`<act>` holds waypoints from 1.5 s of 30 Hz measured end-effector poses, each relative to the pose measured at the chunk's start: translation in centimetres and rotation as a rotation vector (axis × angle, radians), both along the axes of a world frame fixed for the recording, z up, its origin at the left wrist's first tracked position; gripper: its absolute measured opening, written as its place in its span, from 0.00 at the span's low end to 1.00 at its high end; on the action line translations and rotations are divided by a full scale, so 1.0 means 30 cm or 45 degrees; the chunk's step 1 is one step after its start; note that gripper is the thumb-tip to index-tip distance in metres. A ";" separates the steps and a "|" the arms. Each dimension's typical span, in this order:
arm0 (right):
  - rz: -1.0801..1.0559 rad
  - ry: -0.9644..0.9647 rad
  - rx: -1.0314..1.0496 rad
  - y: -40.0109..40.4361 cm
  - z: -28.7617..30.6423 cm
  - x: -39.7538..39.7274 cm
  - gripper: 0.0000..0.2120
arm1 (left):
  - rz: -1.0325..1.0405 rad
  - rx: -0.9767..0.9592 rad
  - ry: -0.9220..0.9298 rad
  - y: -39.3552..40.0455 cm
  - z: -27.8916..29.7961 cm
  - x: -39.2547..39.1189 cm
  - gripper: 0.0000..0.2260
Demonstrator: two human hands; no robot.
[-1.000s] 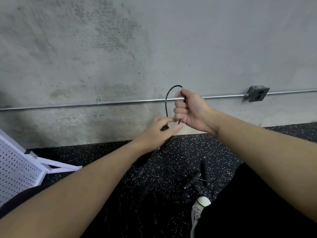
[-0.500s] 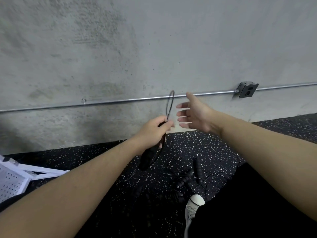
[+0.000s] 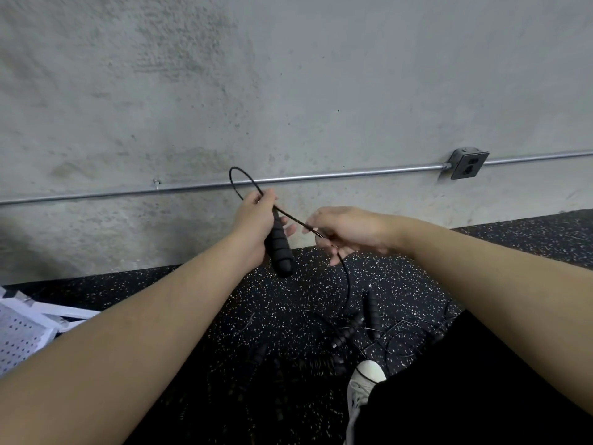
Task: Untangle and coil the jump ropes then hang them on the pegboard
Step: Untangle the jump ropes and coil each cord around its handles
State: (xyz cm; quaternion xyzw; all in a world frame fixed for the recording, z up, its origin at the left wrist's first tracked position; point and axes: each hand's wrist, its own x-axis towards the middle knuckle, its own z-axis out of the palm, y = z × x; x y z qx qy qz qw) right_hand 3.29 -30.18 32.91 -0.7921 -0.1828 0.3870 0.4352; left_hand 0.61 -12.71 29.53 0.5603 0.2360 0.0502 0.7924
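Overhead, left hand (image 3: pixel 253 224) is gripping ribbed black rope handle (image 3: pixel 279 244); right hand (image 3: pixel 345 231) is pinching thin black cord (image 3: pixel 296 220) over speckled black rubber floor (image 3: pixel 199 303), near grey concrete wall (image 3: pixel 288 75).

I see a black ribbed handle (image 3: pixel 279 248) with a thin black cord (image 3: pixel 239 184), a black floor (image 3: pixel 224 303) flecked white, a mottled grey wall (image 3: pixel 288 75), a white dotted pegboard (image 3: pixel 19 335), a white shoe (image 3: pixel 362 380) and a silver pipe (image 3: pixel 353 174).
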 end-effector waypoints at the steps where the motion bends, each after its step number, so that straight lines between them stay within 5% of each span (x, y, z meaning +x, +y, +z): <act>1: 0.060 -0.075 -0.057 -0.009 -0.005 0.002 0.11 | 0.028 -0.029 0.028 0.016 -0.004 0.009 0.07; 5: 0.133 -0.397 -0.202 -0.026 -0.008 0.005 0.11 | -0.035 0.054 0.230 0.068 -0.024 0.010 0.12; 12: -0.304 -0.601 -0.184 -0.070 0.019 0.062 0.11 | -0.569 1.109 0.518 0.141 -0.005 -0.045 0.24; 17: -0.091 -0.636 -0.380 -0.097 0.023 0.050 0.11 | -0.709 1.868 0.080 0.094 0.003 -0.060 0.27; 22: 0.018 -0.653 -0.403 -0.053 0.027 0.039 0.10 | -0.836 2.178 -0.295 -0.010 0.003 -0.083 0.20; 25: 0.101 -0.633 -0.393 -0.036 0.008 0.035 0.12 | -0.955 2.186 -0.337 -0.040 -0.005 -0.087 0.13; 29: 0.010 -0.520 -0.236 -0.052 -0.015 0.030 0.11 | -0.779 1.992 -0.260 -0.006 -0.022 -0.070 0.15; 37: 0.057 -0.189 -0.306 -0.140 -0.027 0.074 0.16 | -0.337 1.318 0.304 0.227 -0.045 0.004 0.13; 41: -0.020 -0.383 -0.372 -0.178 -0.036 0.098 0.13 | -0.582 1.272 0.526 0.221 -0.076 -0.037 0.14; 45: 0.018 -0.455 -0.341 -0.164 -0.029 0.094 0.12 | -0.831 1.370 0.254 0.111 -0.069 -0.052 0.17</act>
